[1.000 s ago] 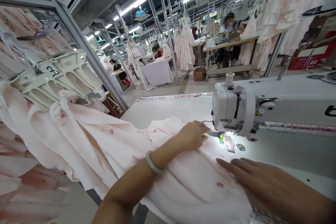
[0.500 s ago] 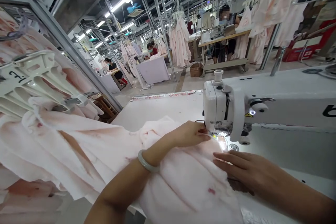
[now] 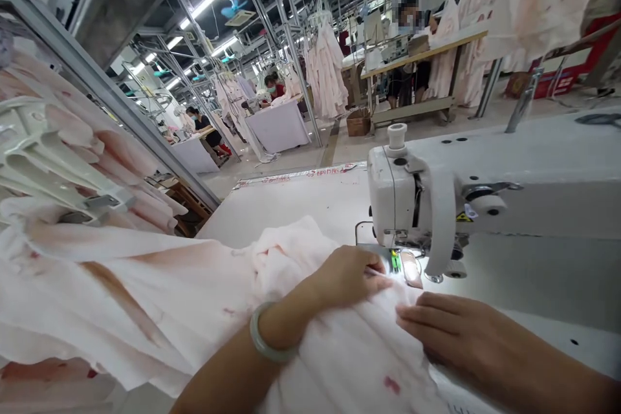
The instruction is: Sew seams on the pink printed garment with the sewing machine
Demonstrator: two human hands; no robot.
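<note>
A pale pink garment (image 3: 204,291) with small red spots lies bunched on the white sewing table (image 3: 301,200) and trails off to the left. My left hand (image 3: 347,275), a pale bangle on its wrist, presses the cloth with curled fingers just left of the lit needle area (image 3: 400,262) of the white sewing machine (image 3: 485,187). My right hand (image 3: 446,330) lies flat on the cloth in front of the needle, fingers stretched towards the left.
More pink garments hang on a white clamp hanger (image 3: 48,162) at the left. A steel post (image 3: 126,123) runs behind it. Other people sit at sewing tables (image 3: 281,129) farther back, with hanging garments (image 3: 325,71) between them.
Both hands have drawn back slightly from the needle with the cloth, and my view has shifted so the machine head sits more to the left.
</note>
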